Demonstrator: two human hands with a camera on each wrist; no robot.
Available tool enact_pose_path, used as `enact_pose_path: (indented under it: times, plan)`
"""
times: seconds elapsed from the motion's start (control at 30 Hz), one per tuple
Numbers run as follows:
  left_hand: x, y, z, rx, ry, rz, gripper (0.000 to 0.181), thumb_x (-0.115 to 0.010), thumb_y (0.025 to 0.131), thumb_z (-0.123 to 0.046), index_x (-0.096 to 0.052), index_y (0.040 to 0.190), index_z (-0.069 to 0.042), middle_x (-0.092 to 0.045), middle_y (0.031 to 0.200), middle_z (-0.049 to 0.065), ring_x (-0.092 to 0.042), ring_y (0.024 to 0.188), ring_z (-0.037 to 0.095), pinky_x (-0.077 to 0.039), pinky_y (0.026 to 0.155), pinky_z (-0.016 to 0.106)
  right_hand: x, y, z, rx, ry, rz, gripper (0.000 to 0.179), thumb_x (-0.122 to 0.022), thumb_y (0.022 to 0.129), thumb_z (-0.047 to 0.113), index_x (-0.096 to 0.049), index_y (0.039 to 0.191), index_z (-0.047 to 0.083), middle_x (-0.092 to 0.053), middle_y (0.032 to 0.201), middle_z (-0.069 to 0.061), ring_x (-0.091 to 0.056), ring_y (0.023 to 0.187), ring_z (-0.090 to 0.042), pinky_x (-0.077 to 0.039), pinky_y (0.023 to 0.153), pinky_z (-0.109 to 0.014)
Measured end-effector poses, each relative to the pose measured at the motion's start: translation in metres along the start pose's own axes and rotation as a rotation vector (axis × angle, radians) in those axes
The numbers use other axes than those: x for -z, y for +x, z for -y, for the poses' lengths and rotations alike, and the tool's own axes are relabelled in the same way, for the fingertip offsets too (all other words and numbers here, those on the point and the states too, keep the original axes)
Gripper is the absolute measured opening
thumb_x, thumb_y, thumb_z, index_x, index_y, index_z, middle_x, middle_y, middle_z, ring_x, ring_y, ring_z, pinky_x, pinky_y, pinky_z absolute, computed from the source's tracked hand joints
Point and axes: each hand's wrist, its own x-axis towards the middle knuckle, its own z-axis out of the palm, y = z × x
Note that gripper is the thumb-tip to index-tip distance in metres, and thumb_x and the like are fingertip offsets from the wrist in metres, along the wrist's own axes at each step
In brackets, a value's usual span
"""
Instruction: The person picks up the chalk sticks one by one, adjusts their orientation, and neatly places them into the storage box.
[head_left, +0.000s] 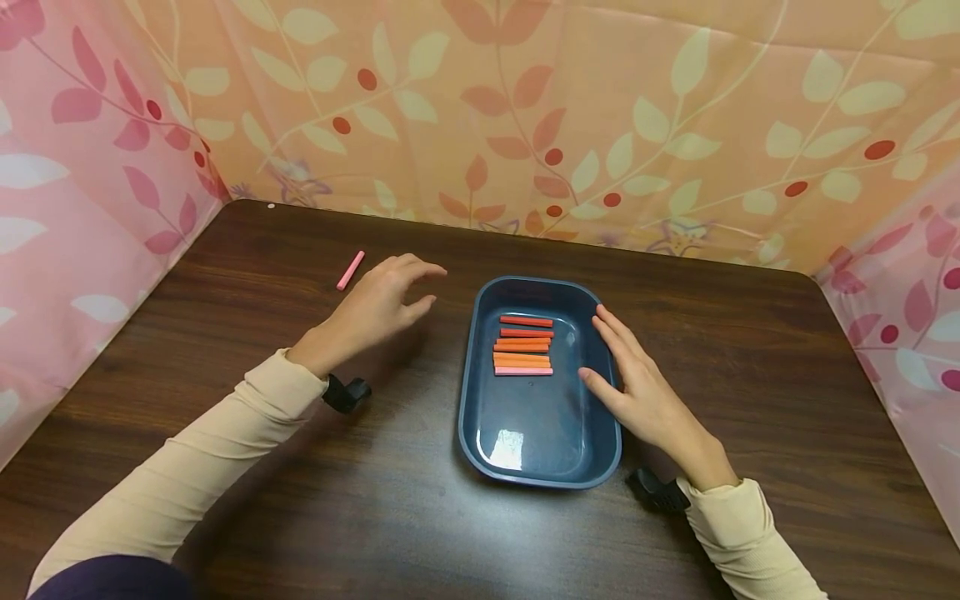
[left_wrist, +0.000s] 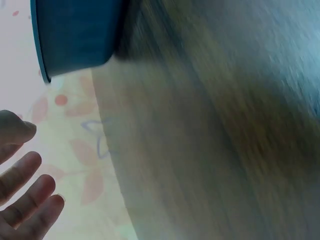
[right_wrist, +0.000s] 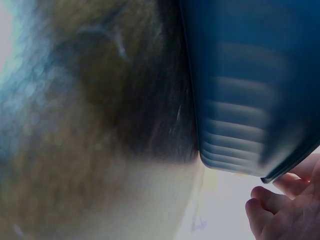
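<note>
A dark blue plastic tray point(head_left: 540, 482) sits on the table. Inside it, several short chalk-like sticks point(head_left: 522, 346) lie side by side in red, orange and pink. Another pink stick point(head_left: 350, 271) lies on the table at the left. Between that stick and the tray, my left hand point(head_left: 375, 304) hovers with thumb and fingers apart, holding nothing. My right hand point(head_left: 637, 387) is at the tray's right side, its fairly straight fingers at the rim and the thumb reaching over the inside. In the right wrist view, some fingers point(right_wrist: 270, 202) show outside the tray wall.
The dark wood table point(head_left: 390, 517) ends at the back against a floral curtain point(head_left: 525, 108), which also hangs on both sides. A small white spot point(head_left: 271, 206) is near the far left corner. Black bands point(head_left: 347, 393) circle both wrists.
</note>
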Motion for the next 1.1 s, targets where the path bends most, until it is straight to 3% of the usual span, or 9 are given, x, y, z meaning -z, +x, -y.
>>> enact_pose_path:
  times: [0.23,0.47,0.93,1.1]
  plan:
    - [0.007,0.0,0.014,0.055,0.017,-0.031,0.036,-0.07,0.088,-0.005,-0.066,0.123,-0.003,-0.067,0.115,0.016,-0.061,0.105,0.032,-0.045,0.096,0.051,-0.001,0.001,-0.001,-0.008,-0.001,-0.001,0.075,-0.064,0.096,0.025,-0.025,0.156,0.003,-0.015,0.167,-0.009,-0.022,0.151,-0.036,-0.027,0.113,-0.066]
    - [0.012,-0.001,0.028,0.114,0.035,-0.038,0.036,-0.069,0.088,-0.005,-0.065,0.123,-0.003,-0.066,0.115,0.018,-0.06,0.104,0.037,-0.048,0.088,0.049,-0.001,0.001,0.0,-0.007,0.001,0.003,0.075,-0.063,0.096,0.024,-0.025,0.156,0.003,-0.016,0.167,-0.01,-0.023,0.151,-0.037,-0.027,0.113,-0.066]
    - [0.022,-0.006,0.059,0.228,0.029,0.02,0.042,-0.069,0.089,-0.004,-0.06,0.13,-0.002,-0.06,0.123,0.023,-0.056,0.112,0.041,-0.046,0.093,0.053,0.0,0.001,0.0,-0.005,0.003,0.002,0.074,-0.063,0.096,0.024,-0.025,0.156,0.002,-0.016,0.167,-0.01,-0.023,0.15,-0.037,-0.026,0.113,-0.066]
    - [0.024,-0.008,0.069,0.264,0.041,0.051,0.044,-0.069,0.089,-0.006,-0.059,0.131,-0.002,-0.06,0.118,0.025,-0.054,0.102,0.039,-0.043,0.087,0.051,-0.001,0.001,-0.001,-0.004,0.0,0.001,0.073,-0.064,0.096,0.023,-0.027,0.155,0.001,-0.016,0.167,-0.01,-0.022,0.151,-0.037,-0.026,0.114,-0.066]
